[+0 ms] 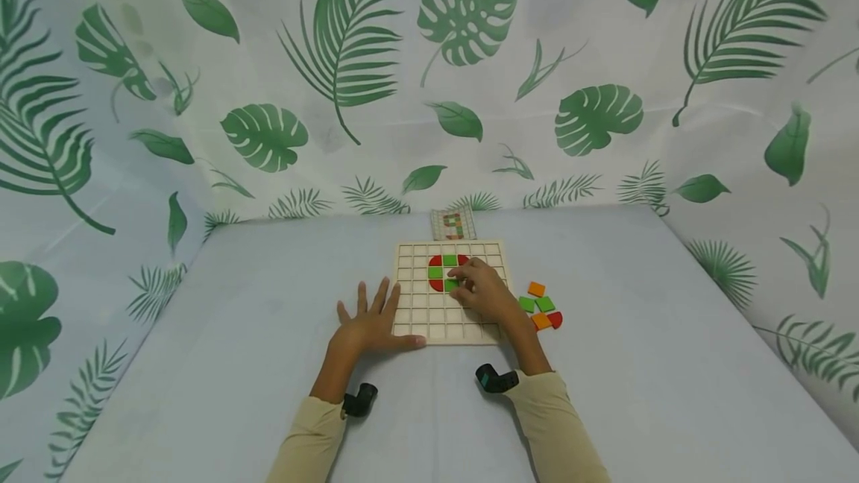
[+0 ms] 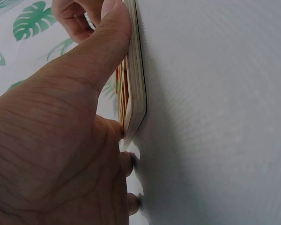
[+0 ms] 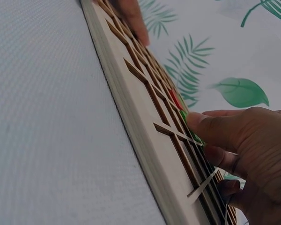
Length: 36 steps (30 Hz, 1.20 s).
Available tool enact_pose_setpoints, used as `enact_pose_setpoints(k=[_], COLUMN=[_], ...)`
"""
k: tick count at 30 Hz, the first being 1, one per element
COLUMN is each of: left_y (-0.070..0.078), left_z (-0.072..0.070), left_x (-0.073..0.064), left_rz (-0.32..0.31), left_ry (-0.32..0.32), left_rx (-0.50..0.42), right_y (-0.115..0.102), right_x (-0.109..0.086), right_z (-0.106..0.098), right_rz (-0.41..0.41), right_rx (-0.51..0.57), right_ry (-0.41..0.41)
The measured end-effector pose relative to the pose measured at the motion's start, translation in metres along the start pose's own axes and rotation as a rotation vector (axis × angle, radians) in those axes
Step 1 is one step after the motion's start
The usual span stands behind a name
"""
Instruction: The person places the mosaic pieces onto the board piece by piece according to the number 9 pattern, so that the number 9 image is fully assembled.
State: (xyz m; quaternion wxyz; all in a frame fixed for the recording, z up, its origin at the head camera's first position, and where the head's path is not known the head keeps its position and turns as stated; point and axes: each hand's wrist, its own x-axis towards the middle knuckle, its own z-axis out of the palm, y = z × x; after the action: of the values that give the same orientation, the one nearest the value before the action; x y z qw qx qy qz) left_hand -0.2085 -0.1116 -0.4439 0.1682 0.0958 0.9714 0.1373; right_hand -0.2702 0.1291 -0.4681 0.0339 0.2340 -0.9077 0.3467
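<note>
A pale wooden grid board (image 1: 416,319) lies on the table, with red and green tiles set in a ring in its upper middle. My right hand (image 1: 485,291) is over the board's right half, thumb and index fingertips at a green square tile (image 1: 451,285) in the ring's lower row. In the right wrist view the thumb presses against the green tile (image 3: 183,114), the other fingers curled beneath. My left hand (image 1: 369,326) spreads along the board's left side, fingertips at its edge and thumb along the front edge. The thumb (image 2: 113,28) rests against the rim in the left wrist view.
Loose orange, green and red tiles (image 1: 545,304) lie in a small group right of the board. Behind the board is a pattern card (image 1: 453,223) with coloured squares. Leaf-printed cloth (image 1: 376,155) surrounds the table at the back and sides.
</note>
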Motion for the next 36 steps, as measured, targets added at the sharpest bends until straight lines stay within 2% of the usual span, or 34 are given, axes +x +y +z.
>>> enact_pose_setpoints(k=[5, 11, 21, 29, 36], left_y=[-0.001, 0.002, 0.006, 0.005, 0.004], left_z=[0.001, -0.002, -0.002, -0.003, -0.002], left_x=[0.003, 0.005, 0.003, 0.001, 0.001], left_rz=[-0.002, 0.013, 0.000, -0.015, -0.024], left_ry=[-0.013, -0.006, -0.014, -0.018, -0.017], left_rx=[0.000, 0.002, 0.010, 0.005, -0.005], right_y=[0.000, 0.004, 0.020, 0.034, 0.049], right_x=[-0.001, -0.003, -0.014, -0.024, -0.037], right_z=[-0.003, -0.013, -0.036, -0.054, -0.069], right_rz=[-0.003, -0.043, -0.002, 0.116, 0.229], right_rx=[0.025, 0.029, 0.026, 0.017, -0.001], right_ry=[0.008, 0.062, 0.106, 0.095, 0.117])
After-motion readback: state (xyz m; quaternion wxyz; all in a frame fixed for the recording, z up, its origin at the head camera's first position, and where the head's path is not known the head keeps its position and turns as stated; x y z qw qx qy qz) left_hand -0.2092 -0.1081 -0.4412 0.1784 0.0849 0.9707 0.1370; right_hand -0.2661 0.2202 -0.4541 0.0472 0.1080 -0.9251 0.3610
